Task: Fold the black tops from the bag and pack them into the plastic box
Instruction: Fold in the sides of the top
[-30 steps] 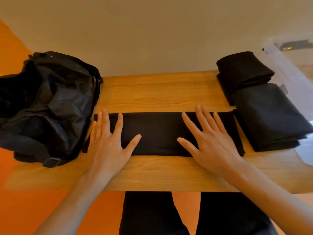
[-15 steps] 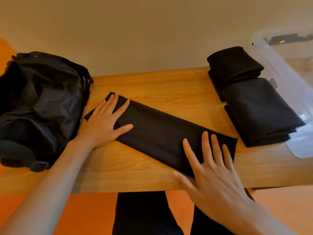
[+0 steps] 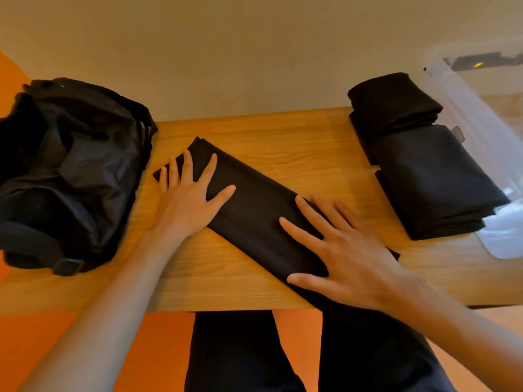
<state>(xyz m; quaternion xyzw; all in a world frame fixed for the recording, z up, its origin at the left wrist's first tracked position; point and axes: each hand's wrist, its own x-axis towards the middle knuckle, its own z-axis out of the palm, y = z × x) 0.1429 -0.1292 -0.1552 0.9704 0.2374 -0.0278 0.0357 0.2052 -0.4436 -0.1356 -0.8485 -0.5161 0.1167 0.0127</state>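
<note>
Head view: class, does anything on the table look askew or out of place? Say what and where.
The long folded black top lies diagonally across the table, its near end at the front edge, unlike the squarer folded stack at right. Left hand and right hand press flat on it.

a plain beige wall (image 3: 254,52) fills the far side, unmarked, in warm soft light. a light wooden table (image 3: 283,137) with visible grain runs up to it, its near edge straight. below that edge the floor (image 3: 161,349) shows bright orange, left and right.
</note>
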